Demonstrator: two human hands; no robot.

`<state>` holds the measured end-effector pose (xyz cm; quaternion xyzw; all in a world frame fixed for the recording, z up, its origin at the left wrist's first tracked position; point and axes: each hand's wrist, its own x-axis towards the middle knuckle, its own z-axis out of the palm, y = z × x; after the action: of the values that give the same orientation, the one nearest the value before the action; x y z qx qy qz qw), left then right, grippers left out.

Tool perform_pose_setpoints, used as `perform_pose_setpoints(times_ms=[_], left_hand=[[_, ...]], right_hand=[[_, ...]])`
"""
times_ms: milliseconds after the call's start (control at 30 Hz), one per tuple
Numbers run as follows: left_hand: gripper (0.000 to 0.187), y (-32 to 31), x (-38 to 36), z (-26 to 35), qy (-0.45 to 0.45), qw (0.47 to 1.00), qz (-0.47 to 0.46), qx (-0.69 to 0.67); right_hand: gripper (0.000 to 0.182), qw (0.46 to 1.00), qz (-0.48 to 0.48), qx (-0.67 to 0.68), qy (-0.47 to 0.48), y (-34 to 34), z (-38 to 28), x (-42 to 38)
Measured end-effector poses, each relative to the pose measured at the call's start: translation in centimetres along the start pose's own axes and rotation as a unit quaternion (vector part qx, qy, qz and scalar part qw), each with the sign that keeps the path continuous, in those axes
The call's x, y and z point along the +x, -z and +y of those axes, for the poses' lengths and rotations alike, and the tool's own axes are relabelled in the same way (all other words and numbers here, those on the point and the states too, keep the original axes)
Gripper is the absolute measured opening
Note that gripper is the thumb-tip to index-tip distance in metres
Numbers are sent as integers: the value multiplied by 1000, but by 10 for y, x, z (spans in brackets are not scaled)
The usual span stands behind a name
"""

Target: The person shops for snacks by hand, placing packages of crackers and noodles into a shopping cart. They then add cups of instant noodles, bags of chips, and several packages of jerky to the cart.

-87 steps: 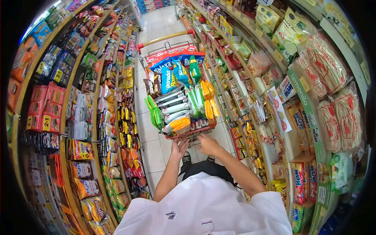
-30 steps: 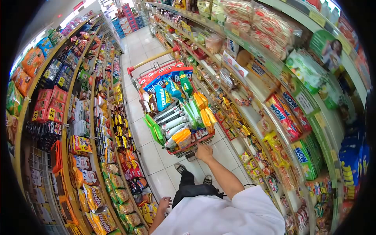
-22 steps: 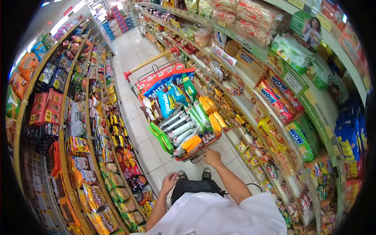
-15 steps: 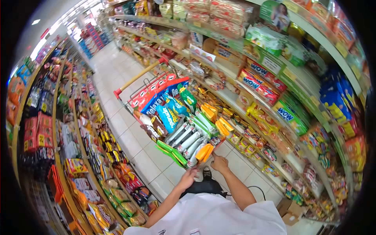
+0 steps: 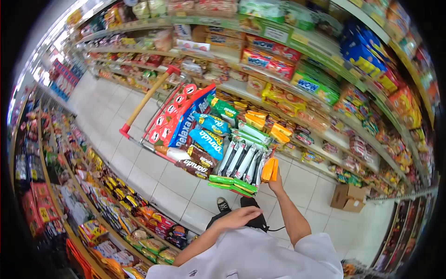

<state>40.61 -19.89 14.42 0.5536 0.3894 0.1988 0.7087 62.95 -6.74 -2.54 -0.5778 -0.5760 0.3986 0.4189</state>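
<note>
A shopping cart (image 5: 147,100) with a wooden handle is filled with snacks. In it are red-lidded cans (image 5: 171,109), a Relaxa bag (image 5: 186,122), blue garuda packs (image 5: 207,142), brown packs (image 5: 199,160), a row of silver-and-black packs (image 5: 242,159), green packs (image 5: 232,182) and orange packs (image 5: 270,169). My right hand (image 5: 275,182) is at the cart's near right corner, against the orange packs, its fingers mostly hidden. Away from the cart, my left hand (image 5: 239,217) is in front of my body, fingers stretched out, holding nothing.
Snack shelves (image 5: 223,53) curve along the far side and right, with WOW boxes (image 5: 265,63). Another stocked shelf (image 5: 55,186) runs down the left. An open cardboard box (image 5: 347,197) stands on the tiled floor (image 5: 162,176) at the right. My shoe (image 5: 223,204) shows below the cart.
The view has turned to the right. My left hand has come away from the cart's near edge to my body. My right hand has moved up beside the orange packs.
</note>
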Motion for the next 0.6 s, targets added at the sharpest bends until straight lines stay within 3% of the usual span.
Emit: perform_pose_setpoints(times_ms=[33,100,167,233,267,367,433,567,600], left_hand=[[46,5,-12,6,-25,998,-28,-50],[34,26,-33,14,-25,986,7,-165],[32,58,-56,18,-14,986,102,-130],[32,95,-77,-5,2,950,280,-138],[32,110,-84,-17,-32,908,394,-141],[21,156,-87,-35,16,767,640,44],[31,184,-85,-73,28,675,710,201],[44,196,-62,-117,81,663,730,145],[45,197,-58,-124,92,690,700,161]], right_hand=[[42,1000,14,1,-7,3,-3,-6],[40,943,12,222,-249,10,-5,-8],[38,954,17,178,-240,17,-21,-15],[35,964,17,132,-229,24,-21,-15],[32,962,16,132,-237,25,-16,-17],[30,959,30,132,-247,23,5,-17],[30,929,38,216,-298,25,-1,-14],[30,938,31,189,-290,27,-11,-3],[30,943,37,185,-273,22,-4,-3]])
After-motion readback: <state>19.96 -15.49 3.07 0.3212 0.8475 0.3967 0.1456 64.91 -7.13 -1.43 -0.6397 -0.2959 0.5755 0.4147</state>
